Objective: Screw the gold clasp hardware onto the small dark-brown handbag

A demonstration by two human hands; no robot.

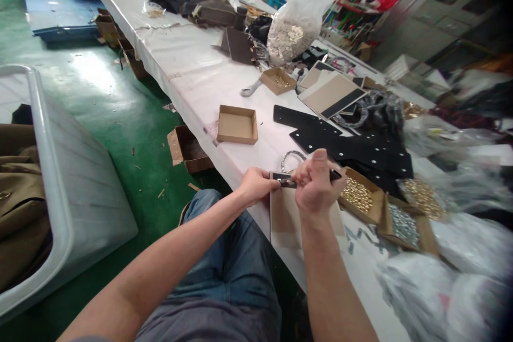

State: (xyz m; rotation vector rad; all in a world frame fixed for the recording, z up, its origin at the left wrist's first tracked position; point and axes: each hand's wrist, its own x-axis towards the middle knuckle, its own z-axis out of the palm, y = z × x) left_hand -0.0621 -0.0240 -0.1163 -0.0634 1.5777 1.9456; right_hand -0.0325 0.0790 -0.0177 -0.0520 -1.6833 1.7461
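A tan board with a black strip along its far edge [285,219] lies at the table's front edge. Pinched on the strip's left end is my left hand [258,186], thumb and fingers together. My right hand [318,184] is wrapped round a dark-handled tool [335,175], whose metal end reaches left over the black strip close to my left fingertips. The exact shape of the tool is partly hidden by my fist. Just beyond my hands lies a clear plastic-like ring [292,159].
Boxes of gold pieces [358,195] and silver pieces [403,224] stand right of my hands. An open cardboard box [238,124] sits farther left. Black perforated strips [352,148] lie beyond. A large white bin [88,187] stands on the floor at left.
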